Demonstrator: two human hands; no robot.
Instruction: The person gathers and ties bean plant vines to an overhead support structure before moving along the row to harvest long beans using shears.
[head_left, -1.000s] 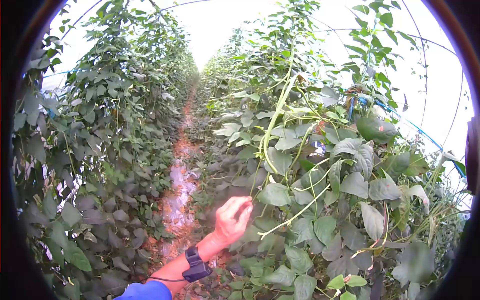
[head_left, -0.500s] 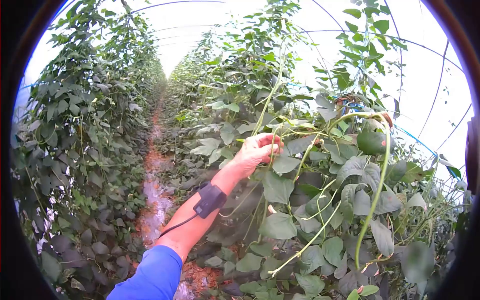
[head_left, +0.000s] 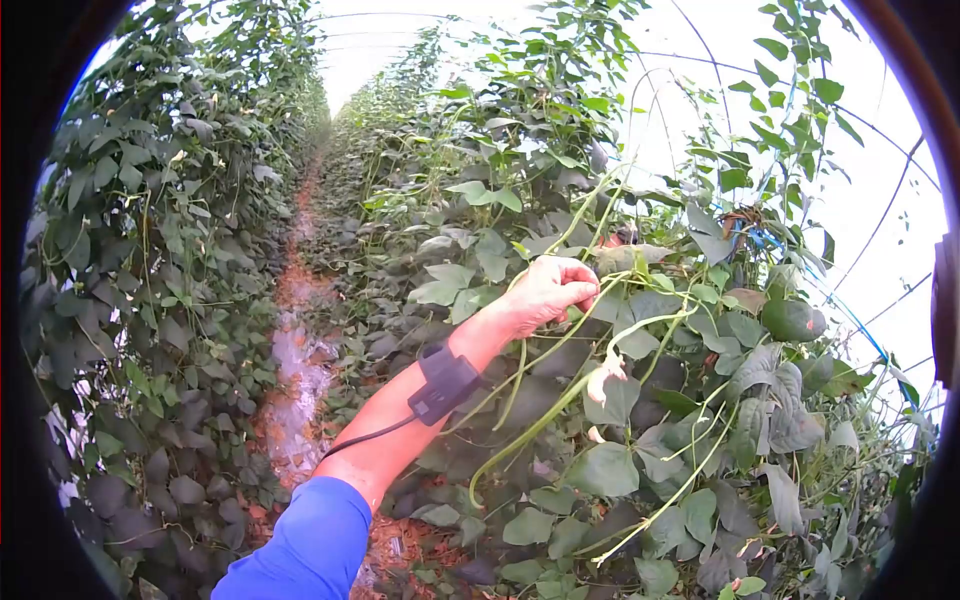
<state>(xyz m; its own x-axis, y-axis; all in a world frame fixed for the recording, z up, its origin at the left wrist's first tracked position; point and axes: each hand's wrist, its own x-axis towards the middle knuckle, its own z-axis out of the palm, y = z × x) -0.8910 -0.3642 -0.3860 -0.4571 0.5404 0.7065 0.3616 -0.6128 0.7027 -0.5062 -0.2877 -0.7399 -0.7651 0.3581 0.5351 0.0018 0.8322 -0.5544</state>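
My left hand, on an arm with a blue sleeve and a dark wrist strap, reaches into the vines at the middle. Its thumb and fingers are closed around slender green long beans. They rise above the fist, and lower ends hang below it. A thicker long bean curves down to the left just under the hand, near a pale withered bit. Thin green stems run right from the fingertips. My right hand is out of view.
Leafy vine rows stand on both sides of a narrow reddish path. Blue twine and thin hoops cross the right. A small reddish and dark patch shows among leaves beyond my hand.
My left hand has shifted slightly right in view, its fingers now closed tighter. The long bean that hung at the right is gone from there; a thick one now hangs below my hand.
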